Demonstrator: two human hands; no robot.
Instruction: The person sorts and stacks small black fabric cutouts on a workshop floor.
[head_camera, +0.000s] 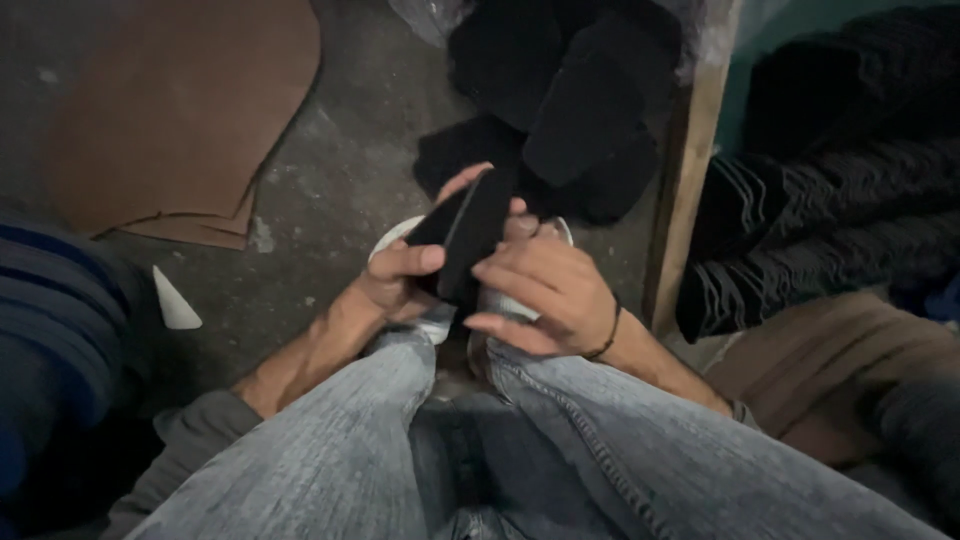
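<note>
**Black piece held between both hands, long axis tilted up to the right**

At far left, a dark blue striped fabric (45, 330), blurred and cut off by the frame. Next to it, on the grey floor (330, 190), a brown cardboard sheet (170, 110) with a ragged lower edge and a small white cone-shaped scrap (175, 300) just below it.

Toward the middle, left hand (395, 285) closed on the lower left edge of a flat black piece (465, 230), thumb across its face, fingers (410, 258) curled under. Piece held above the knees in blue jeans (560, 450), over a white rounded object (435, 320) mostly hidden beneath the hands; impossible to tell what that object is. Long axis of the piece slanted from lower left to upper right, upper end pointing toward a heap of black pieces (570, 110) on the floor just beyond. Right hand (545, 295), dark band at the wrist, pressed against the right side of the piece, fingers spread and laid on it, thumb tip at its upper end. Both hands touching it; neither clearly nearer.

Further right, an upright wooden board (685, 180), then stacks of dark ribbed material (830, 200) and a brown cloth (840, 360), dim and partly cut off. Underside of the black piece and the grip beneath it hidden.
</note>
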